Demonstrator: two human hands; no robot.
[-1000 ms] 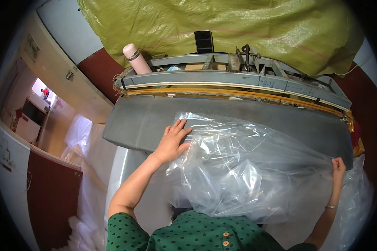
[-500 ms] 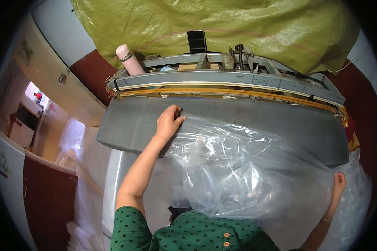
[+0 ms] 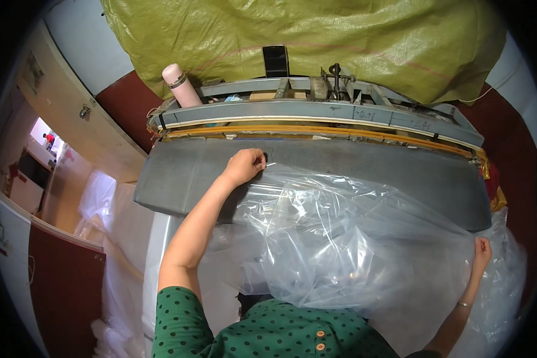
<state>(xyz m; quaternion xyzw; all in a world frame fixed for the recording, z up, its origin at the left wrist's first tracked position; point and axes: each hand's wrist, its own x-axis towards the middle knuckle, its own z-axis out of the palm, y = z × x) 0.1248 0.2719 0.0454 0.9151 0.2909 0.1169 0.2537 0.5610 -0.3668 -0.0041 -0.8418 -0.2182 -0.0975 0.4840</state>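
A wide sheet of clear plastic film [image 3: 322, 232] spreads in front of me, crinkled and shiny. Its far edge lies over the dark grey padded bench [image 3: 364, 161]; the rest hangs toward my body. My left hand [image 3: 244, 166] is closed in a pinch at the film's far left corner, just above the grey surface. Out at the right, my right hand [image 3: 482, 253] grips the film's right corner between closed fingers, just off the bench's near right end. Between the two hands the film's edge runs slanting and fairly taut.
Behind the bench runs a grey metal frame [image 3: 316, 111] with a yellow-orange strip [image 3: 292, 129] and a clamp [image 3: 335, 80]. A pink bottle [image 3: 182, 86] and a black phone [image 3: 275, 61] stand there before a yellow-green tarp [image 3: 352, 36]. More film [image 3: 507, 268] is bunched at right. A door [image 3: 77, 101] stands at left.
My left hand has shifted slightly to the right along the bench, its fingers curled tighter. The right hand has risen a little, still holding the film. The whole view has shifted slightly.
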